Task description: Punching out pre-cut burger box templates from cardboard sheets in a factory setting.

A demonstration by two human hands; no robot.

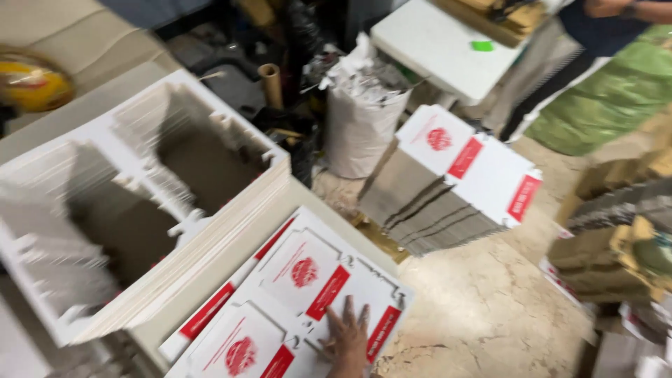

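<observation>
Your hand (pixel 348 341) lies flat on the top sheet of the flat white box blanks (pixel 297 308) at the bottom of the view, fingers (pixel 346 311) spread and released, grasping nothing. Which of your hands it is cannot be told from this view, and no second hand shows. The blanks carry red round marks and red bars, and they lie in a low pile on the bench (pixel 231 260), near its right edge. Just left of them, a tall stack of white die-cut sheets (pixel 140 203) with two large cut-out openings stands on the same bench. Beyond the bench edge, on the stone floor (pixel 483 308), a leaning stack of the same printed blanks (pixel 448 182) rests beside a white sack (pixel 360 112) stuffed with paper scraps. A cardboard tube (pixel 271 82) stands behind the sack. A white table (pixel 441 45) is further back, with another person (pixel 609 21) beside it.
</observation>
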